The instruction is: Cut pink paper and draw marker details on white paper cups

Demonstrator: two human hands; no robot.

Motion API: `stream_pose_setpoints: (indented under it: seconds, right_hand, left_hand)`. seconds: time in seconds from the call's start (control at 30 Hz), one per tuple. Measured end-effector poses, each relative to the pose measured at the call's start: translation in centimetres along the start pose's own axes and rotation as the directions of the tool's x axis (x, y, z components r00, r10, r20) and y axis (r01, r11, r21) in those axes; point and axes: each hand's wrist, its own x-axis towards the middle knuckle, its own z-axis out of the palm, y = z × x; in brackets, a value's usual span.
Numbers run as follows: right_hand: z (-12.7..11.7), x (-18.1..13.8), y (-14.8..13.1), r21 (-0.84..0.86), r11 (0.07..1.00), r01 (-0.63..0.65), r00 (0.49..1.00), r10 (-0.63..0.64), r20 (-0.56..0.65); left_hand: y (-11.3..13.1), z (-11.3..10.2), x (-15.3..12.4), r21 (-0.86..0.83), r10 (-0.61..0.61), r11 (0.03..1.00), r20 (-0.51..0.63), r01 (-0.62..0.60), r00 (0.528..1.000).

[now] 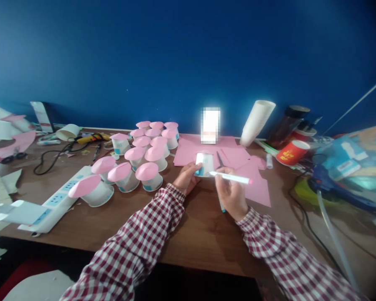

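Observation:
A white paper cup (206, 160) with a blue patch stands upside down in front of me. My left hand (187, 176) is closed round its left side. In my right hand (232, 192) is a white marker pen (238, 178) with a pink end on the right. The pen's left tip is at the cup's lower right side; whether it touches I cannot tell. Pink paper sheets (188, 150) lie behind and right of the cup. To the left stand several upturned cups topped with pink paper discs (147, 171).
A white power strip (62, 196) lies at the left front, with a glue gun (94, 138) and cable behind it. A tall cup stack (257, 123) leans at the back. On the right are a red cup (293, 152), a dark jar (288, 125) and plastic bags (354, 167).

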Motion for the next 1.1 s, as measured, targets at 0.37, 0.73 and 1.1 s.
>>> stream_pose_setpoints:
  seconds: [0.37,0.73,1.1]
  right_hand:
    - [0.02,0.09,0.05,-0.014,1.0,0.016,1.0,-0.016,0.015]
    - [0.01,0.35,-0.03,-0.03,0.995,0.095,0.995,-0.094,0.032]
    - [-0.29,0.41,0.31,-0.063,0.992,0.11,0.993,-0.112,-0.031]
  left_hand:
    - [-0.1,-0.14,0.09,-0.005,0.003,1.0,0.016,-0.003,1.0]
    - [-0.1,0.0,0.04,-0.02,0.016,1.0,0.006,-0.016,1.0]
    - [0.14,0.12,0.03,-0.002,-0.007,1.0,-0.041,0.007,0.999]
